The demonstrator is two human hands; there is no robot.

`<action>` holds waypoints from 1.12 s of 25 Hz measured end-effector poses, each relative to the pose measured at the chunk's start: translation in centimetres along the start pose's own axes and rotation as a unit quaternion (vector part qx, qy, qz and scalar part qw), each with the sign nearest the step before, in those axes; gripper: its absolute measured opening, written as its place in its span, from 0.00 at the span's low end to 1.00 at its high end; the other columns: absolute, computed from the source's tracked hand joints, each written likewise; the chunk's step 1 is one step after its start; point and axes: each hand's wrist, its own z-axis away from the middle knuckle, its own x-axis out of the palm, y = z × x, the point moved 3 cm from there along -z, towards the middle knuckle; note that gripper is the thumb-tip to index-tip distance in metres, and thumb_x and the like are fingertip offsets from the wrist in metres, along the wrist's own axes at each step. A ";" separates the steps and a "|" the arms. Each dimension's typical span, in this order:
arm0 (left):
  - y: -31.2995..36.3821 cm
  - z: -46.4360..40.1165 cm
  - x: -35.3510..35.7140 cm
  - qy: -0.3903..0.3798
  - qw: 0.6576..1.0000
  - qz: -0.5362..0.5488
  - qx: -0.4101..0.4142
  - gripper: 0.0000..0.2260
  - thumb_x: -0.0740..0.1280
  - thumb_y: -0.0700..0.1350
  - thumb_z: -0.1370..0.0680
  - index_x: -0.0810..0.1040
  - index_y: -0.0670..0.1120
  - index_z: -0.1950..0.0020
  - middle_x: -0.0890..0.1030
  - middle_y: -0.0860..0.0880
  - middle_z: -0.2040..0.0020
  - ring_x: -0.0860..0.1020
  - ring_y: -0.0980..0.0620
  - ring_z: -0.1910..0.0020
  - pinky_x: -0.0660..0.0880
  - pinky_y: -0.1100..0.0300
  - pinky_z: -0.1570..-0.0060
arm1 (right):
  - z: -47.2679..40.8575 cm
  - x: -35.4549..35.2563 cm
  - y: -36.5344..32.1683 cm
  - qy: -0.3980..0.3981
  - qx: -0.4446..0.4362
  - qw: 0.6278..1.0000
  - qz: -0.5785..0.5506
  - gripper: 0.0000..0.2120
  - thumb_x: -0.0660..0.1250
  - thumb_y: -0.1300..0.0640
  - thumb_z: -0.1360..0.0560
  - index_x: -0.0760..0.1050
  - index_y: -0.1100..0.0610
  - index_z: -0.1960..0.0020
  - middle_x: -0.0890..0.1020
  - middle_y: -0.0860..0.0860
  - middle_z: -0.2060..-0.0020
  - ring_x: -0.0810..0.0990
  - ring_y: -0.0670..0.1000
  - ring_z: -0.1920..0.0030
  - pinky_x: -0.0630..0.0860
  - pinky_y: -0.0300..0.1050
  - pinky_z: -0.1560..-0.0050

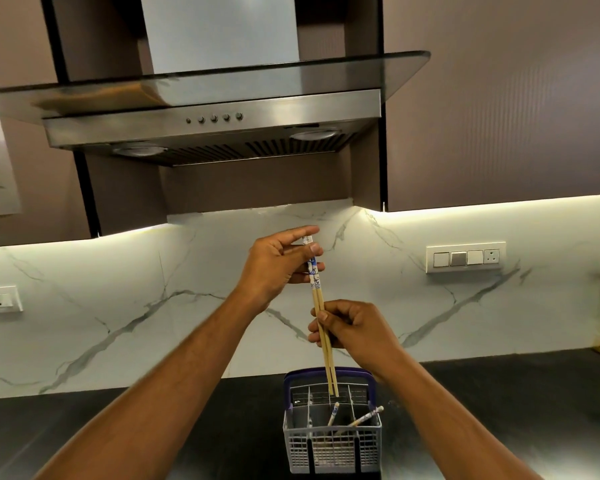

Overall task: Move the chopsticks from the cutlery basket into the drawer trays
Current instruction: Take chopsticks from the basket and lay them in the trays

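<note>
Chopsticks (321, 327), a pair with blue-and-white patterned tops, stand almost upright in the air, their thin tips level with the rim of the cutlery basket (331, 441) directly below. The left hand (278, 268) pinches the patterned tops between thumb and fingertips, while the right hand (352, 332) curls its fingers round the bare wooden shafts lower down. Two more chopsticks (352, 417) lean in the basket's front compartments. The step in hand looks like lifting the pair out; the tips have yet to rise clear of the dividers and the purple handle (293, 377). Next, the pair must rise straight until free, then travel to the drawer trays, which are out of view. The basket sits on the dark bench (118, 431) near its front, with the marble backsplash (136, 306) behind and the range hood (212, 133) well above, so there is open room overhead and to both sides.
</note>
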 end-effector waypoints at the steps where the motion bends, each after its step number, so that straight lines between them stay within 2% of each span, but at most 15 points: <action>1: -0.2 0.1 0.1 -0.006 1.000 -0.003 -0.001 0.15 0.68 0.40 0.22 0.78 0.46 0.34 0.86 0.43 0.48 0.87 0.48 0.55 0.84 0.54 0.54 | 0.1 0.0 0.1 -0.003 0.005 1.000 0.000 0.08 0.64 0.61 0.20 0.81 0.59 0.48 0.86 0.58 0.57 0.87 0.54 0.57 0.83 0.48 0.48; 7: -2.2 2.1 0.2 -0.033 0.999 -0.002 -0.030 0.13 0.67 0.40 0.21 0.79 0.45 0.37 0.86 0.43 0.52 0.87 0.47 0.56 0.84 0.57 0.57 | 2.0 0.8 2.3 -0.023 0.056 0.998 -0.023 0.07 0.65 0.61 0.21 0.81 0.58 0.50 0.87 0.57 0.57 0.87 0.54 0.56 0.83 0.52 0.47; 13: -9.8 10.4 1.4 -0.049 0.986 0.035 -0.156 0.12 0.68 0.39 0.22 0.80 0.46 0.38 0.87 0.45 0.54 0.87 0.48 0.57 0.84 0.58 0.58 | 9.6 3.6 9.8 -0.074 0.171 0.981 -0.059 0.07 0.65 0.62 0.21 0.81 0.63 0.47 0.86 0.61 0.55 0.86 0.58 0.53 0.83 0.48 0.48; 17: -17.8 18.9 3.7 -0.054 0.958 0.089 -0.268 0.13 0.68 0.39 0.22 0.79 0.44 0.37 0.86 0.41 0.50 0.86 0.46 0.55 0.84 0.55 0.56 | 16.1 5.7 17.5 -0.144 0.264 0.954 -0.012 0.08 0.66 0.61 0.21 0.81 0.62 0.46 0.86 0.58 0.54 0.86 0.53 0.53 0.83 0.47 0.48; 21: -25.8 29.0 6.4 -0.036 0.909 0.158 -0.385 0.19 0.69 0.37 0.22 0.74 0.46 0.31 0.86 0.42 0.52 0.86 0.46 0.56 0.84 0.53 0.54 | 25.0 8.2 24.1 -0.155 0.373 0.915 0.018 0.06 0.65 0.57 0.21 0.81 0.52 0.51 0.86 0.54 0.55 0.85 0.50 0.53 0.82 0.48 0.46; 23: -29.2 34.3 7.2 -0.066 0.894 0.113 -0.430 0.20 0.69 0.40 0.22 0.72 0.49 0.31 0.86 0.42 0.51 0.86 0.46 0.54 0.84 0.54 0.53 | 29.0 9.9 26.9 -0.152 0.435 0.888 0.017 0.07 0.64 0.56 0.21 0.80 0.50 0.51 0.85 0.51 0.55 0.85 0.49 0.52 0.82 0.49 0.45; 25: -31.6 38.6 7.3 -0.092 0.876 0.044 -0.471 0.16 0.69 0.45 0.21 0.75 0.47 0.34 0.85 0.42 0.53 0.85 0.48 0.53 0.83 0.56 0.52 | 31.9 11.7 29.8 -0.140 0.473 0.868 0.056 0.07 0.64 0.56 0.21 0.81 0.50 0.50 0.85 0.50 0.55 0.85 0.50 0.52 0.82 0.50 0.47; 28: -33.8 42.7 6.1 -0.053 0.853 -0.015 -0.519 0.09 0.68 0.48 0.21 0.81 0.44 0.45 0.86 0.46 0.57 0.86 0.48 0.55 0.83 0.51 0.51 | 34.5 13.9 32.8 -0.127 0.501 0.844 0.145 0.07 0.65 0.57 0.21 0.82 0.51 0.50 0.85 0.48 0.56 0.83 0.48 0.58 0.82 0.42 0.56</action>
